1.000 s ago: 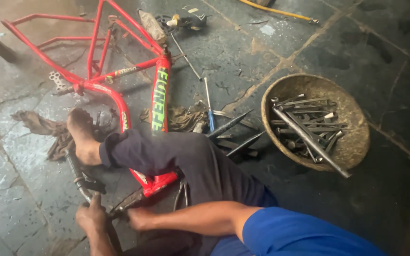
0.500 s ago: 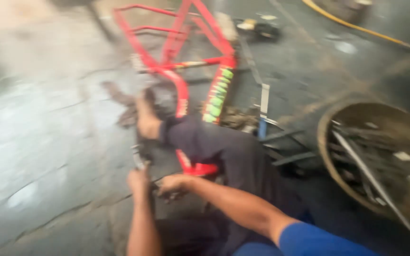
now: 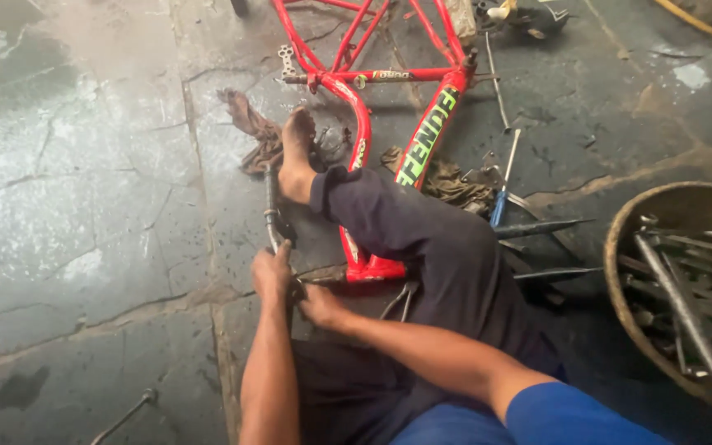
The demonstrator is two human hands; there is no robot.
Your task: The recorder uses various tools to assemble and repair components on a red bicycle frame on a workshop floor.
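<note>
Cracked stone floor (image 3: 84, 206), red bike frame (image 3: 356, 124) lying under a bare foot (image 3: 297, 156). Left hand (image 3: 272, 276) wrapped around a metal bar (image 3: 271, 210); right hand (image 3: 320, 306) beside it, grip impossible to tell. Basket (image 3: 620, 272) of metal rods nearby.

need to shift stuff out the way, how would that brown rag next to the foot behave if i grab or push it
The brown rag lies crumpled in folds on the stone floor, so it would probably hang limp when lifted and bunch up rather than slide if pushed. It looks thin, so likely light. It seems grimy and one end lies by the red bike frame, so it might snag there.
</note>
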